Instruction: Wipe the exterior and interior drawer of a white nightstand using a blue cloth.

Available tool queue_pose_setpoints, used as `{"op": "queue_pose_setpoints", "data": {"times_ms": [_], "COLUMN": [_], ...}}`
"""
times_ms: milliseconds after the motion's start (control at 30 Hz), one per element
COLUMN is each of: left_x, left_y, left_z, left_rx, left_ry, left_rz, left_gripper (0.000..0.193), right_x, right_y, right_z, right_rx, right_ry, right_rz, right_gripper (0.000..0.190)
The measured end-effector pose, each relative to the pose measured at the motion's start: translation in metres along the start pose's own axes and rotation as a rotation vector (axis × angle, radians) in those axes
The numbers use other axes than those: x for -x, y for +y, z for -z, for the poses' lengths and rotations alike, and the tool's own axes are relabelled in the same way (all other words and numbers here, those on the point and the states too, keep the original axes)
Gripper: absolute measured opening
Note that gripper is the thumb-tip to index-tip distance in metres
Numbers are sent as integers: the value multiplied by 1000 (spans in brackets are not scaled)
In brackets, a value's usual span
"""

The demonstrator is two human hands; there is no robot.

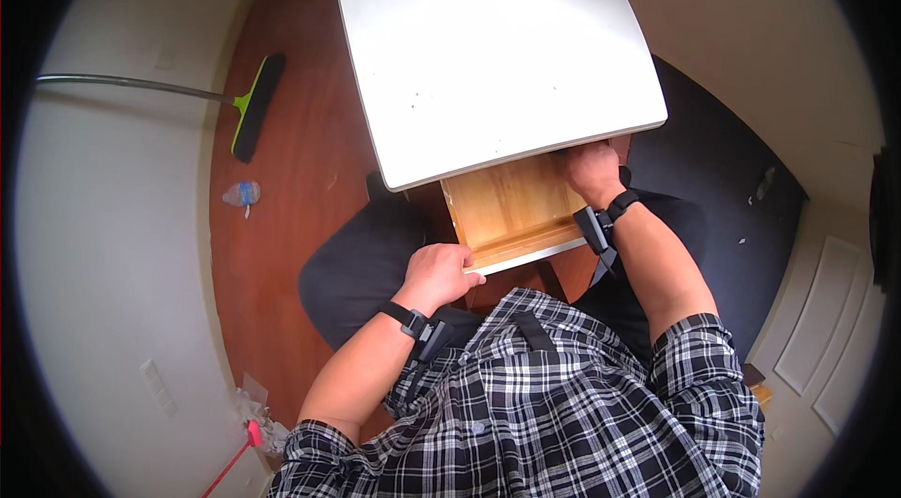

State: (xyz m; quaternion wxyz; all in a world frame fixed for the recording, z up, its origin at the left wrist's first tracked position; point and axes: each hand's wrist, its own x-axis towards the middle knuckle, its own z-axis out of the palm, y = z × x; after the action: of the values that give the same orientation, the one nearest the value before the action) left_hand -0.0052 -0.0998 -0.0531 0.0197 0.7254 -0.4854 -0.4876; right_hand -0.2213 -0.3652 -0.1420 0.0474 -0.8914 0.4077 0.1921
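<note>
Before me stands a piece of furniture with a white top, a few dark specks on its surface. A wooden drawer with a white front edge is pulled out beneath the top, on my side. My left hand grips the drawer's front left corner, thumb on the white edge. Over the right side of the drawer is my right hand, its fingers hidden under the top's edge, so what they touch cannot be seen. Both wrists wear black straps with small devices.
On the reddish wood floor at left lie a broom head against the wall and a plastic bottle. A red-handled tool and crumpled plastic are at lower left. A dark surface with small scraps extends at right.
</note>
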Motion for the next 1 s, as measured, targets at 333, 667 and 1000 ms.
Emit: {"op": "queue_pose_setpoints", "data": {"times_ms": [333, 667, 1000], "left_x": [-1, -1, 3], "left_y": [-7, -3, -6], "left_z": [-6, -4, -10], "left_rx": [-2, -23, -11], "left_ry": [7, 4, 28], "left_rz": [5, 0, 29], "left_gripper": [42, 38, 39], "right_x": [47, 50, 59], "right_y": [-35, -145, -45], "right_z": [23, 32, 36], "right_rx": [181, -429, 103], "right_ry": [-269, -628, -359], "right_rz": [-6, 213, -91], "right_gripper": [33, 58, 28]}}
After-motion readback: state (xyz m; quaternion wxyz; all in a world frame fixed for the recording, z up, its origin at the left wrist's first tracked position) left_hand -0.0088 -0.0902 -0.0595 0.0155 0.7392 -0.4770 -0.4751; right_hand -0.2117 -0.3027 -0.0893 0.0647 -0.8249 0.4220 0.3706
